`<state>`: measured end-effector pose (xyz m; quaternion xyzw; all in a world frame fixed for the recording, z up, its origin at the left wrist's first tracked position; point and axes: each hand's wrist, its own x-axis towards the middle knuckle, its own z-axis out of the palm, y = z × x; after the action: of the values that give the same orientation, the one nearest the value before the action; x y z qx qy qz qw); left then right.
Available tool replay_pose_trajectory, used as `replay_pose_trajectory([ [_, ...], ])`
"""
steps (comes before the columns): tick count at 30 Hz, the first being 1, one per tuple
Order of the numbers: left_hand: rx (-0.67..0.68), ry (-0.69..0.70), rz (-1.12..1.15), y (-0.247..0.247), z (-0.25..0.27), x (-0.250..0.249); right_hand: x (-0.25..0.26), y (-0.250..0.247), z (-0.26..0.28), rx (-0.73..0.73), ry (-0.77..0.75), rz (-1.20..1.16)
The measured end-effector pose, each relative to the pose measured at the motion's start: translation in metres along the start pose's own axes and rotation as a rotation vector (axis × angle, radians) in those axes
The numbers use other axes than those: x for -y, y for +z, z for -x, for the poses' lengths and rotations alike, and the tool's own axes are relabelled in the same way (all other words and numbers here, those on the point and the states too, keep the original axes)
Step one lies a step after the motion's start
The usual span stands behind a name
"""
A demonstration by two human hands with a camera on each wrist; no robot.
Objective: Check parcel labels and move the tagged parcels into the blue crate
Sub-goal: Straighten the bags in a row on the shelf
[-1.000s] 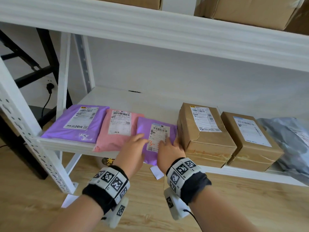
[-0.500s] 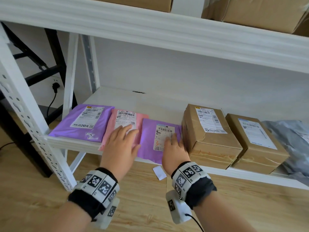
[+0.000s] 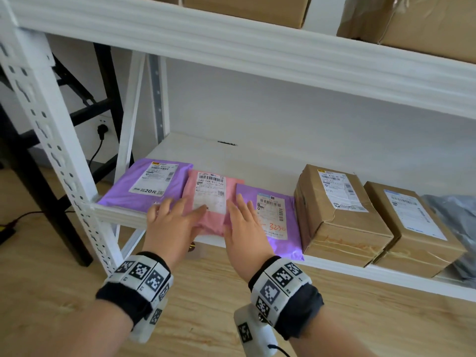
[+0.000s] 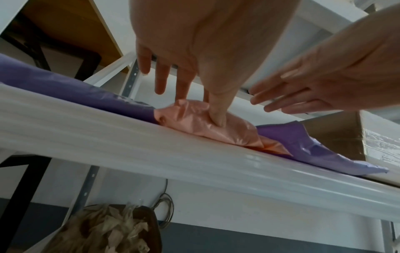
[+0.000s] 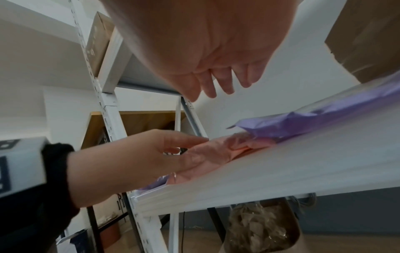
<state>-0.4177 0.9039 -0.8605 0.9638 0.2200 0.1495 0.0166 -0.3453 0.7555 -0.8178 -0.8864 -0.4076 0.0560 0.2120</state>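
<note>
A pink parcel (image 3: 206,222) with a white label lies at the front of the white shelf (image 3: 118,215), between a large purple parcel (image 3: 128,186) and a small purple parcel (image 3: 291,243) marked with red handwriting. My left hand (image 3: 177,220) rests on the pink parcel's near left part, fingers straight and spread. In the left wrist view its thumb (image 4: 216,113) presses into the pink parcel (image 4: 194,121). My right hand (image 3: 242,220) lies flat over the pink parcel's right edge, fingers straight; from the left wrist the right hand (image 4: 303,95) appears just above it. No blue crate is in view.
Two taped cardboard boxes (image 3: 337,210) (image 3: 409,228) stand right of the small purple parcel, then a grey bag (image 3: 458,215). The upper shelf beam (image 3: 257,47) hangs close overhead with boxes on it. Under the shelf sits a brown basket of crumpled paper (image 4: 112,231).
Both hands have shifted left. The right hand left the small purple parcel's label for the pink parcel's right edge, and the left hand slid onto the pink parcel's left part.
</note>
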Motion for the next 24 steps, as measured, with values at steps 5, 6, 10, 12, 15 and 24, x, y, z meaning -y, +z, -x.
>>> replay_pose_trajectory([
  [5,-0.059,0.028,0.013,0.0,0.006,0.005,0.002,0.011,0.0,-0.003,-0.011,-0.02],
  [6,-0.06,0.031,0.024,0.0,0.007,0.006,0.002,0.012,0.001,-0.005,-0.014,-0.02],
  [10,-0.01,0.026,0.043,0.003,0.007,0.011,0.004,0.016,0.002,0.002,-0.03,-0.032],
  [12,0.012,0.02,0.095,0.002,0.007,0.012,0.003,0.019,0.002,-0.014,-0.036,-0.053],
  [15,0.008,0.008,0.203,-0.004,0.009,0.011,0.003,0.02,0.001,-0.036,-0.04,-0.077],
  [24,-0.258,-0.033,0.622,-0.01,0.009,0.023,0.0,0.021,-0.002,-0.242,0.02,-0.35],
])
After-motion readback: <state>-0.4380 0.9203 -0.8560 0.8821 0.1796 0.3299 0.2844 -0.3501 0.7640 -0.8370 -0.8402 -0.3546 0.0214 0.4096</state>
